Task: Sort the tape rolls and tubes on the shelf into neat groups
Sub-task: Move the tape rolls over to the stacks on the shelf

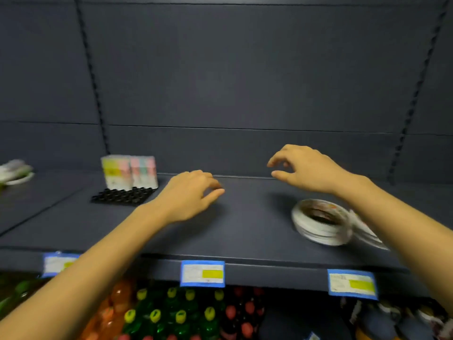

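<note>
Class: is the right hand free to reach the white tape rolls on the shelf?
Probably yes: the right hand hovers empty just beyond the tape rolls, which lie close by its wrist with nothing between.

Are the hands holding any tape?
No, the left hand and right hand hang empty above the shelf, and the tape rolls lie untouched on it.

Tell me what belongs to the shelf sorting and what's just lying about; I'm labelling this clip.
Job: tape rolls; black tray, probably tubes; pastel packs, likely.
Lying about: price labels; bottles below; blurred white things far left.
</note>
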`<state>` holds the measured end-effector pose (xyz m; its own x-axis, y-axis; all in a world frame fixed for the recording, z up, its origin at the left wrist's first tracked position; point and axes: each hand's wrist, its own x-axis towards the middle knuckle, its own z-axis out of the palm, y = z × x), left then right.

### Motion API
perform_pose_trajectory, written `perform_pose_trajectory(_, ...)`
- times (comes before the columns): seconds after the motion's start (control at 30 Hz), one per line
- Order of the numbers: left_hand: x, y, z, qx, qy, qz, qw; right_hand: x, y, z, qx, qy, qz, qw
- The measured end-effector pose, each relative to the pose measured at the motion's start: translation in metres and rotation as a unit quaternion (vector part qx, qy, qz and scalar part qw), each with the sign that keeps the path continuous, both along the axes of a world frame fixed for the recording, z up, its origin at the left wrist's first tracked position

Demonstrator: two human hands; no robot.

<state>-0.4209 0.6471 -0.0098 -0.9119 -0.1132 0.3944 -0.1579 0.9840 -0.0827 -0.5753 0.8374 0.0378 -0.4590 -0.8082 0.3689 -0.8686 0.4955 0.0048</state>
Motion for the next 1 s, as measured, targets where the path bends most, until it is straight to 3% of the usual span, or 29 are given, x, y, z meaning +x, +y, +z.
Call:
perform_pose_trajectory(0.2,0.131,-0.101,-0.01,0.0,-0.001,0.233,0.972,0.076,-0.124,-0.015,0.013,-0.023,0.134,0.991)
perform_pose_trajectory(0.53,0.339,-0.221,-0.024,0.016,0.005,0.367,0.93,0.232,-0.312,-0.044,0.037,-0.049,0.252,0.966)
perform_pose_trajectory(0.77,0.429,-0.298,-0.034,0.007,0.0,0.375,0.927,0.309,-0.418,-0.051,0.028,-0.096,0.223,0.97)
perform_pose_trajectory(1.0,0.461,-0.362,-0.038,0.014,0.011,0.36,0.933,0.327,-0.499,-0.042,-0.009,-0.131,0.1,0.986)
